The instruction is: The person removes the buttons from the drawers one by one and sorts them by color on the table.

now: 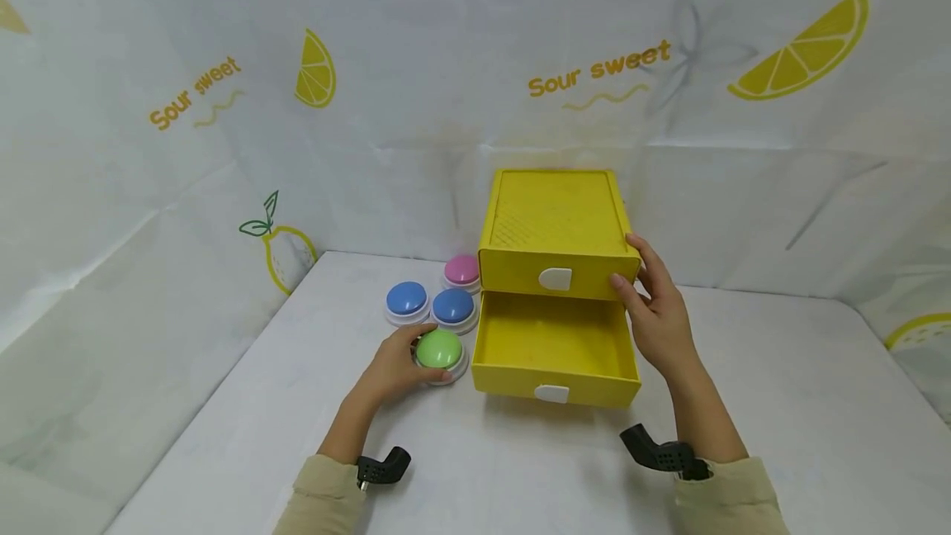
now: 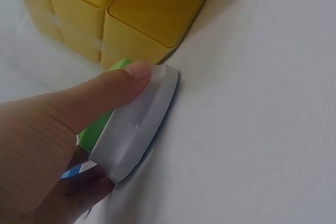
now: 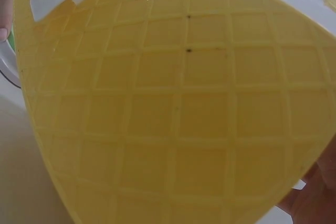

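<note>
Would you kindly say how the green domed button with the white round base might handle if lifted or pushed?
The green domed button probably feels stiff: its white base looks undeformed where the left hand grips it. Pushed, it would likely slide rather than tip, being low and wide. Its shiny dome may be slippery.

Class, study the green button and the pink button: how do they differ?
The left hand grips the green button; neither hand touches the pink button. The green button is nearer the head camera, the pink button farther back. Both are round and domed, with white bases.
</note>
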{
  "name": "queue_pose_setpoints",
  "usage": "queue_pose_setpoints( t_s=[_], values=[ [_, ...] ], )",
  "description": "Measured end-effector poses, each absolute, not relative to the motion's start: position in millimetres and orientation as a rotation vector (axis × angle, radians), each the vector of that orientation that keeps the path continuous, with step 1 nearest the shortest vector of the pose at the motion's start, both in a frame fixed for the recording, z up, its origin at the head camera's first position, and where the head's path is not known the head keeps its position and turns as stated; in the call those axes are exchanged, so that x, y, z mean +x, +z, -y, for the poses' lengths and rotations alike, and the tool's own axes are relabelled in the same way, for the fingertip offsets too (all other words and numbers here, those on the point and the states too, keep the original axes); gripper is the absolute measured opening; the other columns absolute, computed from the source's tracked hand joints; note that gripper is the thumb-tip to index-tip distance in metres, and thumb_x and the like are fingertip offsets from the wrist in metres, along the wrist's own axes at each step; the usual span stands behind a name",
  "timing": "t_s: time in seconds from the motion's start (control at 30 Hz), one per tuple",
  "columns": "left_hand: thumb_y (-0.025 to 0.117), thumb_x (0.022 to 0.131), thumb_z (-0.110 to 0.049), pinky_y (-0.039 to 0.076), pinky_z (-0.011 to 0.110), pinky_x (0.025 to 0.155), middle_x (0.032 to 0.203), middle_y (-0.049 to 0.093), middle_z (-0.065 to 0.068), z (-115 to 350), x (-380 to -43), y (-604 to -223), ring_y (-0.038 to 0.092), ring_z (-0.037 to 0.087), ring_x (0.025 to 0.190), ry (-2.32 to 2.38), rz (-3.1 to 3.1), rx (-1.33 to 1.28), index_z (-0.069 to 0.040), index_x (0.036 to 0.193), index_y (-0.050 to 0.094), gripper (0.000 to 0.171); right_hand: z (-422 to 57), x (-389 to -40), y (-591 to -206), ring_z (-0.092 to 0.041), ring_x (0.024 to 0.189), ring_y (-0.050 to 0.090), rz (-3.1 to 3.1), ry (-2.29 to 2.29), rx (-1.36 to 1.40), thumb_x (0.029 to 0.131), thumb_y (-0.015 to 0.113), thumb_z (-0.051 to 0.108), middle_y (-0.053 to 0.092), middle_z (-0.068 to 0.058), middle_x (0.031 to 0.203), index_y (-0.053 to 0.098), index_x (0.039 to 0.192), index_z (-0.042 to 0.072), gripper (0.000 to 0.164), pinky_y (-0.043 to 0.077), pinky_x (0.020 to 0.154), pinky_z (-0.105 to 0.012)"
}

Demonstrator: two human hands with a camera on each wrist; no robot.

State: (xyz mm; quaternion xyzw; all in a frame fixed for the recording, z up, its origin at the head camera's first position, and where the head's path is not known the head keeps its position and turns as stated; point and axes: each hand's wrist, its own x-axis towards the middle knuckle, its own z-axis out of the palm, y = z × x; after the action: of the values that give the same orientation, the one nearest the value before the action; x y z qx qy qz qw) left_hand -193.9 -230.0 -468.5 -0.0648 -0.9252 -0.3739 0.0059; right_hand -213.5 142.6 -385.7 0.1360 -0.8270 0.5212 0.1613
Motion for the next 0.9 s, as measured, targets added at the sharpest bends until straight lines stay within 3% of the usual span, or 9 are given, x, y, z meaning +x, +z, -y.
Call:
queue_pose_setpoints(
  t_s=[0.43, 0.63, 0.77, 0.9],
  values=[
    [0.093, 0.071, -0.033, 0.046, 0.05, 0.112, 0.146, 0.058, 0.012, 223, -192, -471, 0.056, 0.03, 0.132, -1.189, 2.84, -0.138, -0.009, 0.144, 0.055, 0.085, -142, -213, -385, -0.036, 0.149, 0.038, 2.353, 1.518, 0.391, 0.106, 0.053, 0.026, 0.028, 0.0, 0.168, 0.025, 0.16, 0.036, 0.062, 0.043, 0.108, -0.062],
    [0.088, 0.077, -0.036, 0.044, 0.052, 0.114, 0.151, 0.052, 0.015, 220, -191, -465, 0.052, 0.033, 0.136, -1.137, 2.906, -0.158, -0.009, 0.15, 0.048, 0.087, -143, -212, -386, -0.038, 0.149, 0.038, 2.359, 1.498, 0.386, 0.107, 0.051, 0.028, 0.027, -0.002, 0.168, 0.025, 0.16, 0.037, 0.06, 0.043, 0.108, -0.062],
    [0.081, 0.086, -0.037, 0.045, 0.054, 0.113, 0.151, 0.052, 0.014, 212, -185, -445, 0.051, 0.034, 0.137, -1.076, 2.863, -0.137, -0.012, 0.149, 0.049, 0.075, -143, -212, -385, -0.038, 0.149, 0.039, 2.362, 1.48, 0.386, 0.107, 0.05, 0.028, 0.027, -0.003, 0.168, 0.025, 0.16, 0.037, 0.059, 0.043, 0.107, -0.061],
    [0.078, 0.089, -0.031, 0.057, 0.046, 0.098, 0.136, 0.064, 0.007, 196, -171, -417, 0.062, 0.025, 0.119, -1.093, 2.734, -0.162, -0.015, 0.136, 0.063, 0.052, -142, -212, -384, -0.036, 0.149, 0.038, 2.36, 1.505, 0.387, 0.107, 0.05, 0.028, 0.027, -0.002, 0.168, 0.025, 0.159, 0.038, 0.059, 0.043, 0.109, -0.062]
  ],
)
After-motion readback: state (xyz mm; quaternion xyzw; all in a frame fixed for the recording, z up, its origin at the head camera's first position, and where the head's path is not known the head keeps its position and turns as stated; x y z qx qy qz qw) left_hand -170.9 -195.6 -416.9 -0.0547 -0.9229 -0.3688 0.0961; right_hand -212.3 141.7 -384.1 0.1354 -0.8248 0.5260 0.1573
